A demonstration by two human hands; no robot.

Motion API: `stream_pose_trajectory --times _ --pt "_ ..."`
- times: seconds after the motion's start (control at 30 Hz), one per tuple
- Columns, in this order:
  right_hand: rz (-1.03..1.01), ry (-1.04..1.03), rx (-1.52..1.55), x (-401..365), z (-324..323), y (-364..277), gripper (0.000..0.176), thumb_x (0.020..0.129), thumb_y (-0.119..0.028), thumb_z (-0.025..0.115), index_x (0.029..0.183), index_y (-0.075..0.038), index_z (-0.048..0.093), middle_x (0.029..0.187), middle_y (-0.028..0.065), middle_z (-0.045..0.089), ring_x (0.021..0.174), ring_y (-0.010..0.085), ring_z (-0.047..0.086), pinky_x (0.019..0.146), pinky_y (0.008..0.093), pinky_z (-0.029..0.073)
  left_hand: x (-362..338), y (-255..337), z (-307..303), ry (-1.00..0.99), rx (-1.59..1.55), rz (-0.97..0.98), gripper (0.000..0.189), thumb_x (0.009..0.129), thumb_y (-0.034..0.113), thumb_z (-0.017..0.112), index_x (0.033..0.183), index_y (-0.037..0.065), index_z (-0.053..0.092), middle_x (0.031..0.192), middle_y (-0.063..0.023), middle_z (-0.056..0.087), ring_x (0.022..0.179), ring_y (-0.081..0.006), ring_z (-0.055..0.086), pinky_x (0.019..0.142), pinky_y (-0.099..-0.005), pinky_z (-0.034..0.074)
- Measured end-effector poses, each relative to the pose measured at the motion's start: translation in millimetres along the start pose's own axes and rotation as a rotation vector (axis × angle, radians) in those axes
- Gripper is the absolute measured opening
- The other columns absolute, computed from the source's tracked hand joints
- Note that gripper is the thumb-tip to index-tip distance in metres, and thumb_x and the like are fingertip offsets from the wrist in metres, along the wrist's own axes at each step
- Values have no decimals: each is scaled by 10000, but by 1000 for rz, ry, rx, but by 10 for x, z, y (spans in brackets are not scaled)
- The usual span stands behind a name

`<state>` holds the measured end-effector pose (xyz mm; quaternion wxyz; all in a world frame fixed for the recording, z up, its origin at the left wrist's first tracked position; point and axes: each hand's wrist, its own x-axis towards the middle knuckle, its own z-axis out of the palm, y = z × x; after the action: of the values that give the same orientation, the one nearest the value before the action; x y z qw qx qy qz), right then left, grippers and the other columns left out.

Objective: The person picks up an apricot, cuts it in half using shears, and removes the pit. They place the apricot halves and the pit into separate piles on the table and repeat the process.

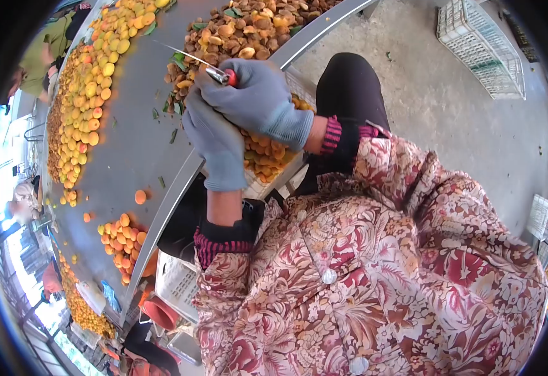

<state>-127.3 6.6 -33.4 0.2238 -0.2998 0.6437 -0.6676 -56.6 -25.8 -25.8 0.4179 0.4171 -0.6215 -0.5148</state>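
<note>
My right hand [255, 94], in a grey glove, is closed around a knife [189, 55]. Part of its red handle shows by the thumb, and the thin blade points to the far left over the table. My left hand [214, 141], gloved the same way, presses against the right one with curled fingers; whatever it may hold is hidden. Just beyond the hands lies a heap of brownish, opened apricot pieces [242, 34] with some green leaves. Beneath my wrists, a crate of orange apricots [268, 156] is partly covered by the gloves.
The grey metal table [133, 119] has a raised edge along my side. Whole apricots [89, 94] form a long row across it, with a smaller pile [122, 241] at left. A white crate [480, 47] stands on the floor at right. Other people are at the far left.
</note>
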Motion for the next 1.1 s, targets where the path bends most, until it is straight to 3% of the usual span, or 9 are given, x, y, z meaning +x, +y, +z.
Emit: stream_pose_trajectory --times 0.23,0.27,0.33,0.47,0.6,0.63,0.7,0.9,1.1 --pt "678 -316 757 -140 -310 -486 243 841 -211 597 990 -19 611 743 31 607 499 88 534 432 209 423 0 129 -212 16 518 721 352 888 323 410 821 11 559 743 -122 568 691 -287 563 637 -364 420" --pt "669 -313 762 -173 -361 -462 243 841 -211 597 990 -19 611 743 31 607 499 88 534 432 209 423 13 138 -221 12 516 731 352 888 323 410 821 11 559 743 -122 568 691 -287 563 637 -364 420" --pt "-15 -390 363 -224 -460 -388 165 844 -80 547 984 -18 607 769 36 607 550 95 568 464 219 461 22 150 -234 6 387 750 331 871 318 436 816 17 563 757 -119 579 690 -302 567 641 -389 426" --pt "265 -545 647 -258 -280 44 190 936 -106 423 1084 -47 525 813 13 573 630 58 545 501 191 468 10 204 -269 -49 331 664 236 891 184 418 810 20 567 773 -117 594 696 -296 569 653 -377 440" --pt "58 -414 123 -218 -366 -362 179 851 -97 513 1008 -15 539 754 81 602 562 147 608 406 253 479 10 245 -215 -24 485 773 264 924 147 379 791 9 560 751 -97 589 680 -235 571 637 -347 439" --pt "650 -290 678 -157 -305 -460 200 876 -217 531 915 -23 555 704 69 591 507 138 583 398 253 463 6 253 -206 21 306 536 276 933 167 385 788 5 554 756 -89 586 686 -206 567 635 -329 439" --pt "695 -274 664 -177 -281 -541 233 885 -258 525 885 -27 555 676 61 582 478 130 565 388 250 453 -48 339 -177 44 -9 129 337 954 242 394 830 -14 575 799 -90 579 733 -149 554 656 -279 443" --pt "676 -192 817 -199 -274 -439 315 912 -348 486 903 -42 558 575 51 556 411 131 529 358 254 427 -133 239 -227 -136 322 611 303 875 149 574 1118 -28 535 1011 -109 570 900 -180 560 782 -311 466" --pt "697 -448 558 20 -647 -476 419 869 -413 517 1081 -54 553 543 52 523 391 128 514 347 255 435 -152 404 -384 -252 124 455 536 798 224 709 1212 -14 467 1156 -110 527 1027 -186 535 892 -314 439"
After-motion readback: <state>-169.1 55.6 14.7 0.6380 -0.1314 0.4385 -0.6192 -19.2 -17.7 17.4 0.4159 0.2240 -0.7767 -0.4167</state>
